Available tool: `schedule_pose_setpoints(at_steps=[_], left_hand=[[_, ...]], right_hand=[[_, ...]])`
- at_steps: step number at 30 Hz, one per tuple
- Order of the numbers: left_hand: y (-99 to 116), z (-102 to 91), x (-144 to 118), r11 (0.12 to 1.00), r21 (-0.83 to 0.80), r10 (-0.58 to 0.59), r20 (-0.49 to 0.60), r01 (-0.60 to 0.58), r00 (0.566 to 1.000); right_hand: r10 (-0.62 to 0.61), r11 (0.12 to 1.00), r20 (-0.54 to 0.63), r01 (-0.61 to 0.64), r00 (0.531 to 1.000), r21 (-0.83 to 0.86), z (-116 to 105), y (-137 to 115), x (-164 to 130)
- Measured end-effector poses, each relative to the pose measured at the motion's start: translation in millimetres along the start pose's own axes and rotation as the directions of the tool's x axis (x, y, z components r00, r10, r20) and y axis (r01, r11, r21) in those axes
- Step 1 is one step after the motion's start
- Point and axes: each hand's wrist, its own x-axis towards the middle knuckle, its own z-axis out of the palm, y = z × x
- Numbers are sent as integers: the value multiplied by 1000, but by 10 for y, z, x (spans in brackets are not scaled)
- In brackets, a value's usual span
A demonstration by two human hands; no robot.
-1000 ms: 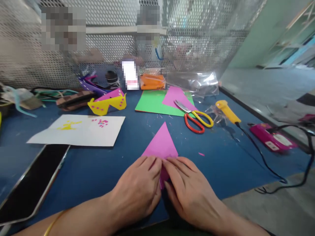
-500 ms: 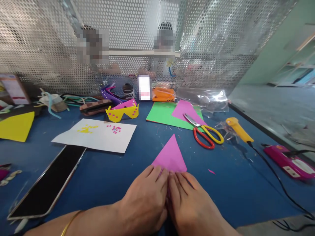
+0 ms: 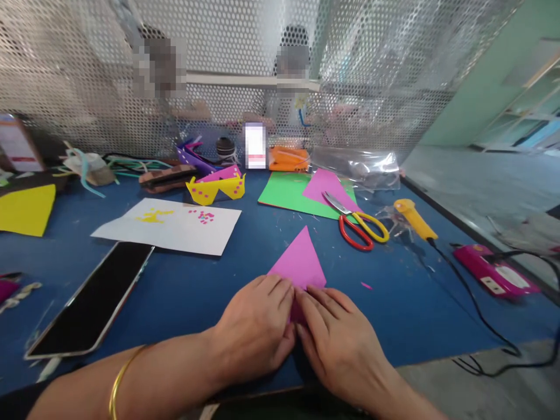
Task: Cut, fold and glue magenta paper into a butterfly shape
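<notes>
At the near edge of the blue tabletop (image 3: 196, 291), centre: 1 pink craft sheet (image 3: 301, 259), pointed end facing away, lower part under both hands. Left hand (image 3: 258, 324): fingers bunched together, clamped on the sheet's lower left part. Right hand (image 3: 345, 335): fingers together, clamped on the lower right part, fingertips just beside the left's. Hands hide the exact grip points and any fold line. Gold bangle (image 3: 117, 382) on left wrist.

Right of the sheet: 1 small pink scrap (image 3: 366, 286). Beyond it, scissors (image 3: 351, 214), 1 red handle + 1 yellow, blades lying over a 2nd pink piece (image 3: 321, 182) on a green sheet (image 3: 277, 191). Far right: yellow glue gun (image 3: 413, 219), black cord, magenta power strip (image 3: 494, 271).

Left side: dark-screen phone (image 3: 94, 303); white paper (image 3: 175, 234) with yellow + pink bits; behind it, yellow paper glasses (image 3: 210, 191) with pink dots.
</notes>
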Motion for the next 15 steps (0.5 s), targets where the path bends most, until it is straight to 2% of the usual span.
schedule_pose_setpoints(at_steps=[7, 15], left_hand=[[-18, -2, -1, 999, 25, 33, -79, -31, 996], [-15, -25, 31, 996, 70, 62, -96, -55, 993]], right_hand=[[-2, 1000, 44, 3, 999, -8, -42, 10, 24], [21, 1000, 77, -21, 997, -1, -39, 17, 41]])
